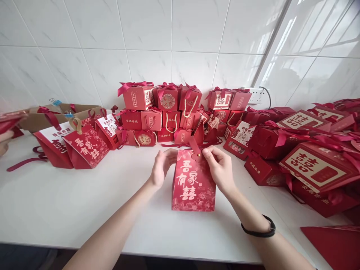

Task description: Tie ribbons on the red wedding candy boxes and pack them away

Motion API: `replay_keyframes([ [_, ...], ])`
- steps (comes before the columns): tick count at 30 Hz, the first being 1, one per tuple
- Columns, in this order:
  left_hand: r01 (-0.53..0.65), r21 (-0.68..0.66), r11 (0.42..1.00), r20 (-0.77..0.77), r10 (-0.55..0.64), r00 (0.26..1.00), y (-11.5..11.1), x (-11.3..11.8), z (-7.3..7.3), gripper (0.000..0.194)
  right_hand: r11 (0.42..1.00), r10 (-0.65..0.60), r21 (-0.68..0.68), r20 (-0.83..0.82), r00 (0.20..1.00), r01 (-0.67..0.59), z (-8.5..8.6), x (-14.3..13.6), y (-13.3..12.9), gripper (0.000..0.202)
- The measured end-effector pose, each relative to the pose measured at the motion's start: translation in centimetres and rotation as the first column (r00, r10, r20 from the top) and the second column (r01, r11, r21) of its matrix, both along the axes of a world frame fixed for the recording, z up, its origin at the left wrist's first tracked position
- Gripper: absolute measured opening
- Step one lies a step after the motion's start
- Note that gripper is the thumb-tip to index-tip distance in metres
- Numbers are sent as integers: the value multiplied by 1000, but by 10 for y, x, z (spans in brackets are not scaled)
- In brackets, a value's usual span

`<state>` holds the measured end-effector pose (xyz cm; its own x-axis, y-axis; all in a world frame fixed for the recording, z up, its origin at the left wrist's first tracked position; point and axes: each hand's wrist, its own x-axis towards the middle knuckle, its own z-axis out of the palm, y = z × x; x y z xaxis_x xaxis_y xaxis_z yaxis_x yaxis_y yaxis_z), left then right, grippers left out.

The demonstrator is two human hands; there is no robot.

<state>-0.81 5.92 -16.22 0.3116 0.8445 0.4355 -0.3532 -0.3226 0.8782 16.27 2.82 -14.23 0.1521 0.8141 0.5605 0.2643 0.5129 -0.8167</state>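
Observation:
A red paper gift box (pixel 194 187) with large pale Chinese characters and a floral print stands upright on the white table in front of me. A red strap with a gold-coloured stud (pixel 199 154) is at its top. My right hand (pixel 221 168) grips the upper right edge, its thumb beside the stud. At the upper left edge my left hand (pixel 163 167) holds the box from the side, its fingertips partly hidden behind it. A black band (pixel 260 229) circles my right wrist.
Red gift boxes (pixel 168 120) with ribbons are stacked along the tiled wall. More boxes (pixel 317 165) pile up at the right. Several strapped gift boxes (pixel 86 146) and a cardboard box (pixel 30 122) stand left. Another person's blurred hand (pixel 6 135) shows at the left edge. A power strip (pixel 257 95) sits by the wall.

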Motion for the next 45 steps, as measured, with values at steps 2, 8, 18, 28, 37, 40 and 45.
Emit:
replay_keyframes([
  [2, -49, 74, 996, -61, 54, 997, -1, -2, 3, 52, 972, -123, 222, 205, 971, 77, -3, -1, -1, 22],
  [8, -245, 199, 949, -189, 282, 941, -9, 2, 7, 25, 893, -152, 447, 389, 908, -42, -11, -2, -1, 8],
  [18, -233, 312, 921, -244, 315, 917, -14, 1, 11, 18, 920, -30, 373, 379, 925, -123, -6, -2, -4, 10],
  [28, -179, 264, 948, -268, 250, 930, -17, 3, 13, 18, 943, 1, 310, 368, 930, -124, -5, -3, -3, 15],
  [37, -218, 307, 926, -281, 307, 909, -15, 3, 14, 15, 958, 24, 259, 350, 936, -121, -2, -3, -4, 17],
  [40, -232, 312, 921, -288, 324, 901, -15, 4, 13, 17, 963, 41, 235, 346, 937, -129, -1, -2, -5, 16],
  [45, -235, 319, 918, -286, 330, 900, -14, 4, 12, 17, 957, 68, 249, 315, 947, -152, 1, -3, -5, 8],
])
